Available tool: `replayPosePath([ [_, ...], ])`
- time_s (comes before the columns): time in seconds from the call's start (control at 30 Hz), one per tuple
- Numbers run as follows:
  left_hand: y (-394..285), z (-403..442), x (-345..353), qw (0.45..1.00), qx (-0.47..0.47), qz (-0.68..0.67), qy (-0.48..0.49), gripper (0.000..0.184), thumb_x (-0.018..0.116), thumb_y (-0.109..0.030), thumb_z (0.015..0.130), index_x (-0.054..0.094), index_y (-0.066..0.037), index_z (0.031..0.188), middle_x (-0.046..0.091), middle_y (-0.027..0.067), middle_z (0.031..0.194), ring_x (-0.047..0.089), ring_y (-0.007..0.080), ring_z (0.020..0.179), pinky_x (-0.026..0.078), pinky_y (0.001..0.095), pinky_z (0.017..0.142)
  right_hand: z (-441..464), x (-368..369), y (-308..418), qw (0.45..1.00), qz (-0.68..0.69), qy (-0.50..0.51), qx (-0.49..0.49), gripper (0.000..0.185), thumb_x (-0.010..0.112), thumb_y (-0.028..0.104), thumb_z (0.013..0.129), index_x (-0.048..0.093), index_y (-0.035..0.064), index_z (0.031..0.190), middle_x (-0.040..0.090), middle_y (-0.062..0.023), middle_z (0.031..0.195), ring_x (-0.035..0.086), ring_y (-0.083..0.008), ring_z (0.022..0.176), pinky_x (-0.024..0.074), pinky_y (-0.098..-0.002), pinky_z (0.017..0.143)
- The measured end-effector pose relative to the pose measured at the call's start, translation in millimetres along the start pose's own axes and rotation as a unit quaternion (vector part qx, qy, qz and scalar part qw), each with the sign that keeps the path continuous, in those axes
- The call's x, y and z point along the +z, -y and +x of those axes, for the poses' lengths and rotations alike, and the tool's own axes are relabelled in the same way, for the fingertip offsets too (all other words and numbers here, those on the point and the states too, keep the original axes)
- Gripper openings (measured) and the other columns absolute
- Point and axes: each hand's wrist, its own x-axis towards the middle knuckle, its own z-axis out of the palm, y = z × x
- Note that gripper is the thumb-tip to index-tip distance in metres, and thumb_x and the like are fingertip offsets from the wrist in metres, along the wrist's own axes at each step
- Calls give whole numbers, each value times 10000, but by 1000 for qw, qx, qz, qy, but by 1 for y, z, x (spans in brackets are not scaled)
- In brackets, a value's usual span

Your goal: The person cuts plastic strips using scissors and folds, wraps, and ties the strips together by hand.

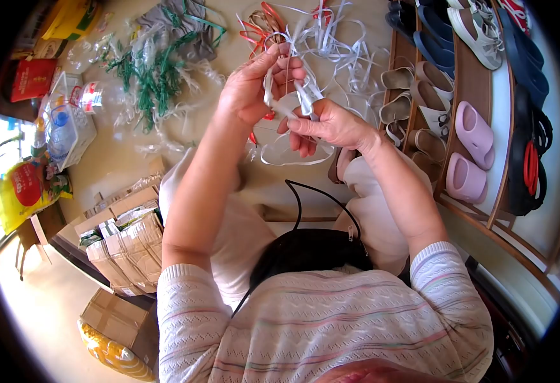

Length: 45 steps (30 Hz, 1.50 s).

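Note:
Both of my hands are raised in front of me, close together, with white ribbon between them. My left hand has its fingers curled round a strand of the ribbon near the top. Lower and to the right, my right hand pinches a bundle of white ribbon between thumb and fingers. A loop of the ribbon hangs below my right hand. On the floor beyond lie tangled white ribbons and orange-red ribbons.
Green and clear plastic strands lie on the floor at the upper left. A shoe rack with slippers and shoes stands at the right. Cardboard boxes are at the lower left, and a white basket holds bottles.

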Motion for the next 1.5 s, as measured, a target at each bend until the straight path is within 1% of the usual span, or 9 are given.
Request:
replayPosePath([
  [0.27,-33,-13,24,997,71,-20,-31,421,408,-324,925,448,-15,1208,537,51,831,495,128,665,409,243,600,-2,2,0,996,-14,66,62,286,515,249,894,593,-11,981,631,-58,755,616,-134,663,485,-237,581],
  [0.37,-46,-8,-14,986,107,-43,117,411,405,-325,928,449,-29,1210,523,44,801,446,97,587,358,204,518,0,6,-3,1000,-14,-3,23,305,533,315,880,619,38,975,640,-48,793,623,-124,703,485,-236,591],
  [0.53,-35,-19,20,933,131,301,-147,289,459,-226,914,517,-44,1131,490,0,555,341,56,383,245,184,349,13,-13,-5,959,83,-227,-151,294,520,292,889,608,32,995,647,-75,866,625,-157,823,488,-264,670],
  [0.63,1,-17,25,923,-25,379,-57,237,510,-247,895,604,-45,978,533,6,587,431,49,434,316,173,381,13,-10,-9,966,102,-189,-146,293,508,292,894,604,26,972,649,-70,854,628,-159,806,485,-266,661],
  [0.87,21,-12,35,881,7,465,-90,282,530,-277,887,638,-26,820,551,-3,629,471,53,502,410,201,460,15,-14,-18,968,-78,-229,-66,278,487,296,906,590,43,952,622,-27,852,589,-106,802,451,-243,642],
  [1.13,39,-7,19,941,67,323,-80,288,536,-266,883,612,-25,1023,606,10,813,542,75,732,446,233,678,-1,-18,6,960,3,-234,-151,471,475,394,897,514,8,1164,581,-24,1000,507,-101,957,416,-258,792],
  [1.23,42,-14,28,924,7,380,-42,260,475,-196,900,582,-3,1036,608,36,901,546,106,788,427,240,718,0,-15,1,969,-99,-197,-116,474,485,395,892,513,0,1152,579,-37,1008,534,-113,918,435,-264,769],
  [1.4,60,-20,32,993,-71,93,-4,231,520,-103,818,545,-5,1026,544,11,811,505,97,753,392,237,644,4,-16,-9,954,-46,-245,-165,347,466,334,912,568,23,1029,585,-42,945,524,-114,863,424,-289,798],
  [1.5,56,-28,46,991,-68,110,17,226,543,-73,782,541,-9,999,555,31,819,543,109,744,392,238,650,-1,-8,-10,960,-78,-224,-148,344,470,335,910,583,20,991,604,-53,954,536,-117,869,430,-291,798],
])
